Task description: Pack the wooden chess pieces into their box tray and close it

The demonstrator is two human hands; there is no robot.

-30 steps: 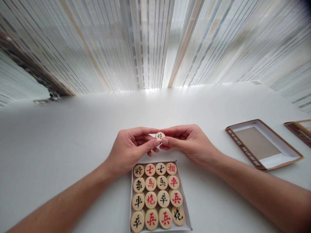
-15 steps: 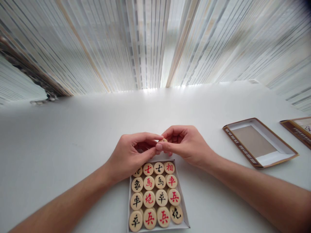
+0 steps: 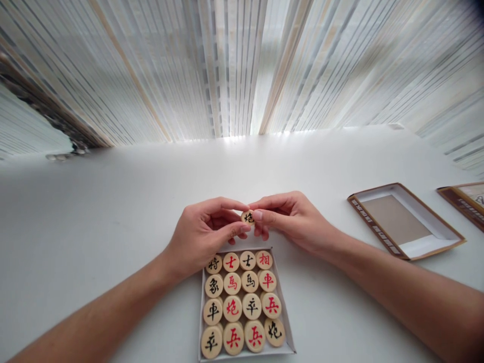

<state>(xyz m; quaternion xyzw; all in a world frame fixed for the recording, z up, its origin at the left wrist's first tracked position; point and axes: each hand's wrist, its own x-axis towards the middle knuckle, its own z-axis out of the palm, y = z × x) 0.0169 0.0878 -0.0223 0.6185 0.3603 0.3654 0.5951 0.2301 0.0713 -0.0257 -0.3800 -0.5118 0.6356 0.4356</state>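
Between my two hands a round wooden Chinese chess piece (image 3: 247,218) is held up, its black character facing me. My left hand (image 3: 207,224) pinches it from the left with thumb and index finger. From the right, the thumb and fingers of my right hand (image 3: 289,217) grip the same piece. Just below them a shallow white box (image 3: 286,322) holds rows of wooden pieces with red or black characters, such as a red-marked piece (image 3: 232,308). The lower right piece (image 3: 274,332) sits lower than its neighbours. My left wrist is close to the box's upper left corner.
An open brown-edged box lid (image 3: 397,219) with a white inside lies on the white table (image 3: 113,212) to the right. Another brown box part (image 3: 463,201) is cut off by the right edge. Striped curtains (image 3: 234,65) hang behind the table.
The piece has turned so that its black character now shows toward me. Both hands have shifted slightly upward, and more of the box's top left piece is visible.
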